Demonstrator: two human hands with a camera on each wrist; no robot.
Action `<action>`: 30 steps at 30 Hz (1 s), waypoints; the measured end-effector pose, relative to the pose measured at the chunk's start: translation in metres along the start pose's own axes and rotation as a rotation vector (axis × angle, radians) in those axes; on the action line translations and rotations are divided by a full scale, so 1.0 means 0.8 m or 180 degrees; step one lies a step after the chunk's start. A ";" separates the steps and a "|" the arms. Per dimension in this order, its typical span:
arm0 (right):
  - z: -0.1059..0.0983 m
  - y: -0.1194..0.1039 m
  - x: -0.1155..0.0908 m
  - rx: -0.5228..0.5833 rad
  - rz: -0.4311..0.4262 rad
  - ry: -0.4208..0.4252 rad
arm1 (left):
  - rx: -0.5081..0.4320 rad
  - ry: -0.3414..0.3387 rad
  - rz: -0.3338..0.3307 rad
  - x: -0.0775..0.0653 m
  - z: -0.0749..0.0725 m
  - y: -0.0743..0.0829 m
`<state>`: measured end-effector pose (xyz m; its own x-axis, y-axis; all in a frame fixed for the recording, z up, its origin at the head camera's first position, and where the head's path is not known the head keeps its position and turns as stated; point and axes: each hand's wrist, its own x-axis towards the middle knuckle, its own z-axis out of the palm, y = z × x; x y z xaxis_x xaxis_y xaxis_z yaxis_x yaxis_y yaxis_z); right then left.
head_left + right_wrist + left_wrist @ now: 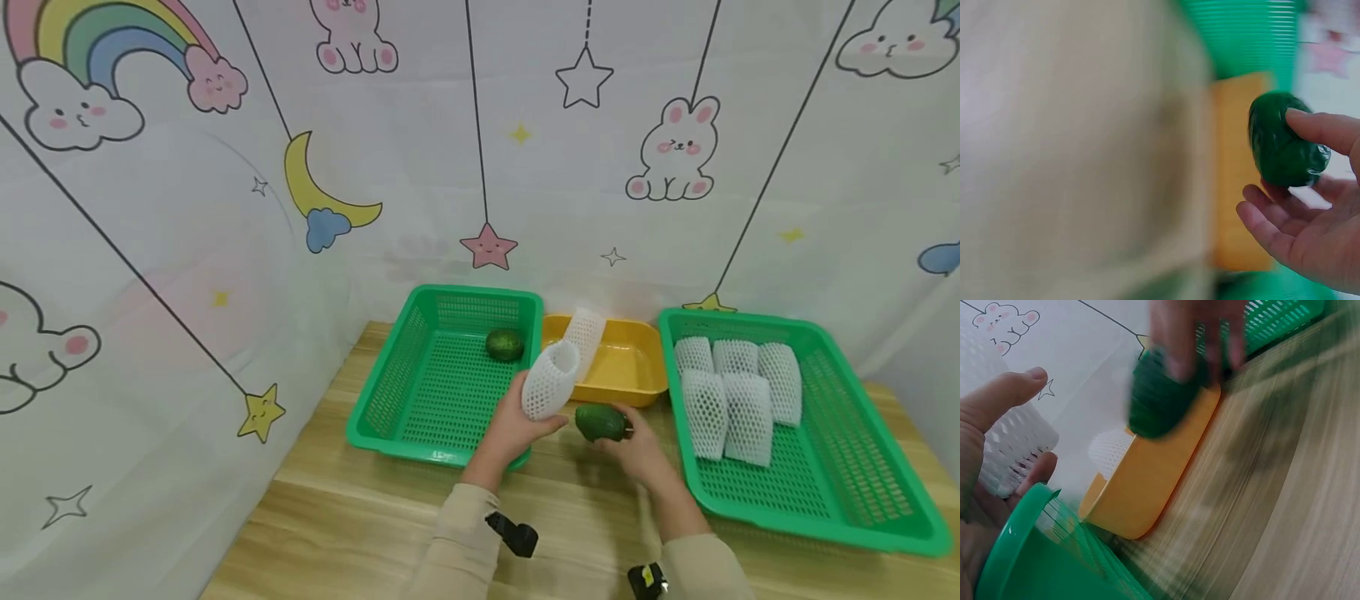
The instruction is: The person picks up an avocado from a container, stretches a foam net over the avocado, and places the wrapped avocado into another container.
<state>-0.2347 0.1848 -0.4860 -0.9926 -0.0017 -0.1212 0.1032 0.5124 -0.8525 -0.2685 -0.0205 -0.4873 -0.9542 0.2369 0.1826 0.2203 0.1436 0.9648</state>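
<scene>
My left hand (517,422) holds a white foam net sleeve (551,380), its open end tilted up. In the left wrist view the thumb lies along one side of the sleeve (1019,440). A dark green avocado (600,422) is pinched in my right hand (636,446), just right of the sleeve and over the table. Seen from the right wrist, the thumb presses on the shiny avocado (1285,140) while the lower fingers curl beneath it. Another avocado (505,344) lies in the left green basket (442,454).
Behind my hands stands a yellow tray (630,358) with another foam sleeve (588,329) in it. The right green basket (825,533) holds several sleeved pieces (746,417) at its left side. A wooden table (337,517) bears everything, and a printed curtain (420,167) hangs behind.
</scene>
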 end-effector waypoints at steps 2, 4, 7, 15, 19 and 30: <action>-0.018 -0.029 -0.006 0.0171 -0.0081 0.0178 | 0.0008 0.0000 0.0009 0.000 0.001 0.001; -0.035 -0.059 -0.012 0.0353 -0.0260 0.0415 | 0.0018 0.0005 0.0019 0.000 0.001 0.001; -0.048 -0.097 -0.023 0.0746 -0.0610 0.0654 | 0.0057 0.0000 -0.0020 0.001 0.002 0.001; -0.041 -0.129 -0.042 0.1077 -0.1822 0.0729 | 0.0166 -0.0082 0.0008 0.003 0.002 -0.002; -0.041 -0.128 -0.048 0.0805 -0.1911 0.0889 | 0.0174 -0.0073 0.0002 0.002 0.002 -0.001; -0.036 -0.136 -0.045 0.0187 -0.1803 0.0781 | 0.0232 -0.0144 0.0253 0.002 -0.001 -0.001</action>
<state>-0.2117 0.1543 -0.3743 -0.8791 -0.0584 0.4730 -0.4477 0.4414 -0.7776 -0.2703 -0.0207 -0.4877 -0.9234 0.2932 0.2475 0.3105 0.1918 0.9310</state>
